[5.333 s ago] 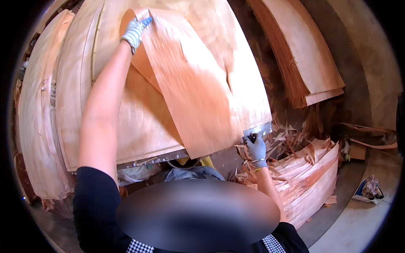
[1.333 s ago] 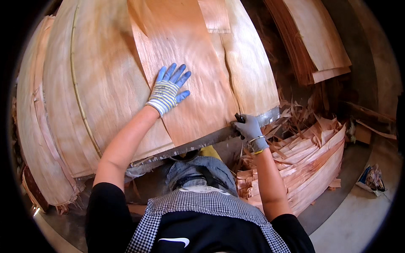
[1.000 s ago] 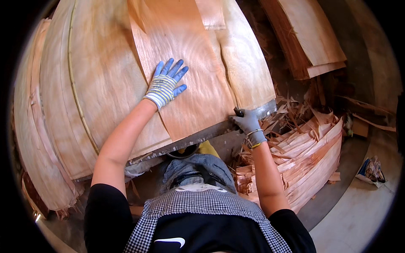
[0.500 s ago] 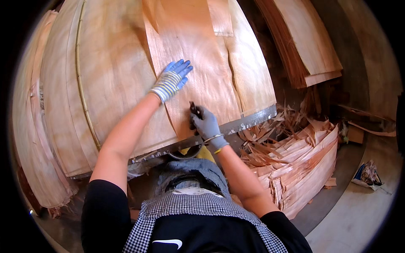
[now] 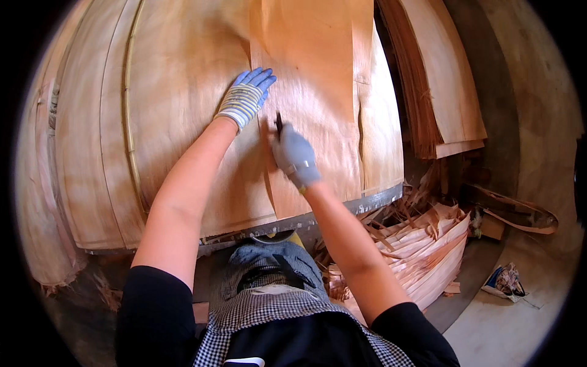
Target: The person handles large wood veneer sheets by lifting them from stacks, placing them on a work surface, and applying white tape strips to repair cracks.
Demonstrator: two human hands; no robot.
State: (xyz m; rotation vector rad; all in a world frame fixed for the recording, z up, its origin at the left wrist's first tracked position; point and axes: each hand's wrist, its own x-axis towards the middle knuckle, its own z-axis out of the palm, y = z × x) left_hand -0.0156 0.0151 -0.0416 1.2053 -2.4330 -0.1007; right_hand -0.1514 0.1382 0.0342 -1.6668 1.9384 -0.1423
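A thin reddish-brown wood veneer sheet (image 5: 312, 92) lies over paler veneer sheets (image 5: 183, 73) on a low workbench in front of me. My left hand (image 5: 246, 96), in a blue glove with a striped back, rests flat across the sheet's left edge, its fingers stretched out. Nearer to me and to the right, my right hand (image 5: 295, 154), in a grey glove, is closed round a small black hand tool (image 5: 279, 124). The tool's dark tip points away from me, over the sheet close to that edge. Its exact kind is hidden by the fist.
A thin pole (image 5: 128, 104) lies lengthwise on the veneer at left. The bench's metal edge (image 5: 379, 199) runs nearest me. Another veneer stack (image 5: 452, 79) stands at far right, above a heap of torn veneer strips (image 5: 422, 251). A crumpled bag (image 5: 506, 281) lies on the floor.
My right hand has moved away from me with the black tool, from the bench's near edge up the sheet. The left hand now lies across the sheet's left edge instead of farther in.
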